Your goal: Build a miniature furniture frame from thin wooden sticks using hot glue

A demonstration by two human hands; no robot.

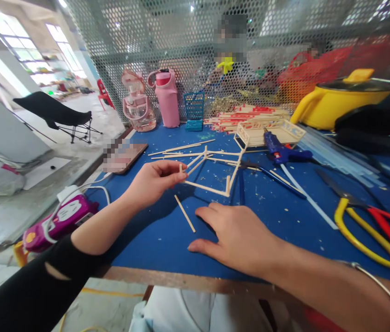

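Observation:
My left hand [156,182] pinches the left corner of a wooden stick frame [207,188], a four-sided outline with short upright pieces at its corners. The frame is held just over the blue tabletop. My right hand [238,235] hovers low over the table with thumb and fingers apart and nothing between them. A short loose stick [185,213] lies just left of its fingertips. Beyond the frame are more thin loose sticks [181,147]. Blue-handled pliers [278,180] lie to the right of the frame, their jaws close to it.
A blue glue gun [281,150] rests by a wooden stick tray [257,136]. Scissors [364,216] with yellow and red handles lie at right, near clear glue sticks [340,157]. Bottles [167,99] and a yellow pot [343,103] stand behind. A purple power strip [59,221] is at left.

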